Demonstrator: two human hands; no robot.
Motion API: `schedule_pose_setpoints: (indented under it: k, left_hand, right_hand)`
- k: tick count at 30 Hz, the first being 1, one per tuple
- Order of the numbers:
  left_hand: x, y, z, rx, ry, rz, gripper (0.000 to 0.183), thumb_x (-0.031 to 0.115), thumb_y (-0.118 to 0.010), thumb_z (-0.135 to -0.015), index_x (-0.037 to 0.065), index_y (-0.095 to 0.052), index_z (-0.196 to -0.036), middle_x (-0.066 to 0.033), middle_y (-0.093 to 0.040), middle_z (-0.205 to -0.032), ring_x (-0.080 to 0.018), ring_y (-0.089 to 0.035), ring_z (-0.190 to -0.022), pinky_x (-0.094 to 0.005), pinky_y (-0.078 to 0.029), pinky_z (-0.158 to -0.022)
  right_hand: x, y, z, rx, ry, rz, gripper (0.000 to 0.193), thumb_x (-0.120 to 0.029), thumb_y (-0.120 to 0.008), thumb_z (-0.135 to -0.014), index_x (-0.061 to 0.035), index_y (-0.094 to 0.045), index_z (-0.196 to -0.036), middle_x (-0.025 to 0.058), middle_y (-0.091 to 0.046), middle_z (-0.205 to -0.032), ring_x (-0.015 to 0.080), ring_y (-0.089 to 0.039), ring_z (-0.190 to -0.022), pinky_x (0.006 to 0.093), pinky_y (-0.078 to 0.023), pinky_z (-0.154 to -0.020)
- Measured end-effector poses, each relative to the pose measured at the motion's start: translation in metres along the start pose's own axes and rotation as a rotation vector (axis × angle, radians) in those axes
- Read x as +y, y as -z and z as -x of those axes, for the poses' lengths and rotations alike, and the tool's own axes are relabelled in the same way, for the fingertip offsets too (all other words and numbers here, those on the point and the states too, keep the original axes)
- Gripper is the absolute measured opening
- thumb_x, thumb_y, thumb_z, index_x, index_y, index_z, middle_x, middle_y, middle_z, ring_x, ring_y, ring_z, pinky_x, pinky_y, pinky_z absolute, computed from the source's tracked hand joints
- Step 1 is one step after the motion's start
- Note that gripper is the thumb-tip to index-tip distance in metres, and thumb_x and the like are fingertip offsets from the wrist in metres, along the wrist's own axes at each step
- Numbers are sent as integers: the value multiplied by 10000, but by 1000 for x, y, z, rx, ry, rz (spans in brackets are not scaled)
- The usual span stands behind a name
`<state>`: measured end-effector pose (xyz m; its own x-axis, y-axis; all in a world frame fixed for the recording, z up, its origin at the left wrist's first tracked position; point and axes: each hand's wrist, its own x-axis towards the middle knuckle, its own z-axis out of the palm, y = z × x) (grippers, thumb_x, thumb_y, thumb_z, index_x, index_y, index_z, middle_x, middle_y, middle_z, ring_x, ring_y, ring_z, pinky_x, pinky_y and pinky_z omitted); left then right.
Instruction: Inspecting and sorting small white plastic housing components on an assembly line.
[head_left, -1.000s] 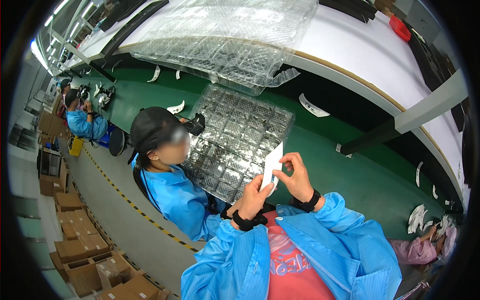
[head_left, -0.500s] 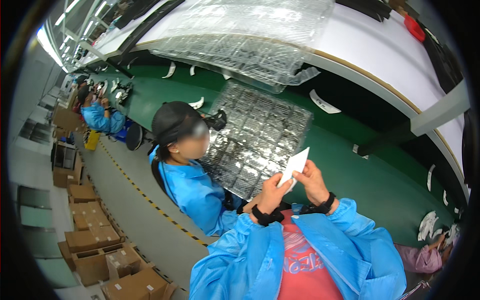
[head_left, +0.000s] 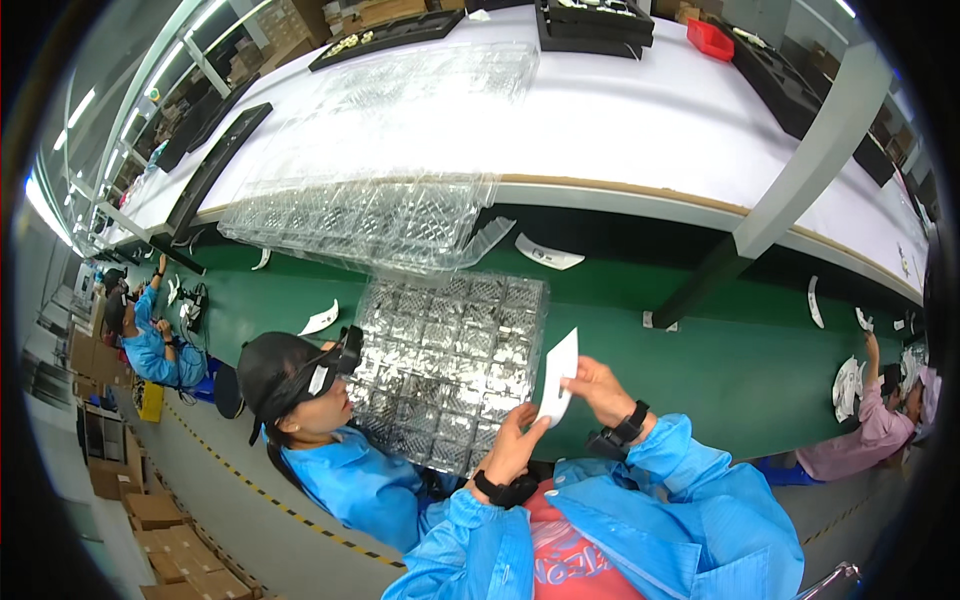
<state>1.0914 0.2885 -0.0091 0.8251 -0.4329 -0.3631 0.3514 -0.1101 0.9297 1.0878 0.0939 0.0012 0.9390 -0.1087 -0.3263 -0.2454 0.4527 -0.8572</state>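
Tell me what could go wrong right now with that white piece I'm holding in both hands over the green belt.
1. The white piece is pinched only at its edges by the left hand and right hand; it could bend or slip onto the green belt.
2. The clear blister trays overhang the white table's edge and might slide down onto the filled tray below.

Clear blister tray lies on the green belt; stacked clear trays overhang just above it.
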Motion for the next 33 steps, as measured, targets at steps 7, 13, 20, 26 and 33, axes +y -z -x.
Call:
schedule_pose_setpoints:
  k: [7, 13, 20, 26, 33]
  left_hand:
    - [-11, 13, 16, -105, 274, 227, 250, 63, -482, -941, 20, -406, -1176, -26, -442, -662, -50, -293, -372, -228, -224, -346]
    - [-14, 19, 23, -7, 347, 301, 214, 78, -505, -942, -29, -474, -1125, -42, -497, -700, -71, -450, -557, -222, -414, -509]
    - [-29, 21, 14, 103, 421, 240, 299, 94, -547, -927, -68, -481, -1169, -112, -589, -1031, -160, -608, -859, -288, -556, -740]
    - [-31, 22, 3, 98, 483, 254, 323, 147, -555, -933, -22, -479, -1198, -122, -597, -1089, -177, -623, -911, -284, -553, -739]
    - [-36, 20, 11, 114, 450, 70, 299, 144, -537, -943, -7, -485, -1195, -103, -604, -1103, -157, -603, -973, -260, -530, -775]
  right_hand:
    - [-37, 168, -154, 549, 249, 1088, 402, -143, -688, -732, -11, -561, -1090, 227, -643, -983, 395, -617, -898, 433, -495, -795]
    - [-24, 275, -272, 652, -79, 1293, 498, -222, -589, -838, 2, -462, -1264, 251, -479, -1289, 382, -470, -1188, 398, -426, -971]
    - [22, 341, -306, 682, 90, 1435, 461, -217, -587, -839, -2, -490, -1235, 241, -510, -1247, 370, -501, -1148, 396, -440, -944]
    - [56, 347, -328, 716, 284, 1586, 425, -213, -585, -840, -6, -518, -1205, 232, -541, -1205, 359, -531, -1108, 393, -454, -918]
    - [96, 197, -418, 688, 579, 1704, 385, -208, -582, -842, -10, -550, -1171, 221, -577, -1156, 345, -566, -1061, 391, -470, -886]
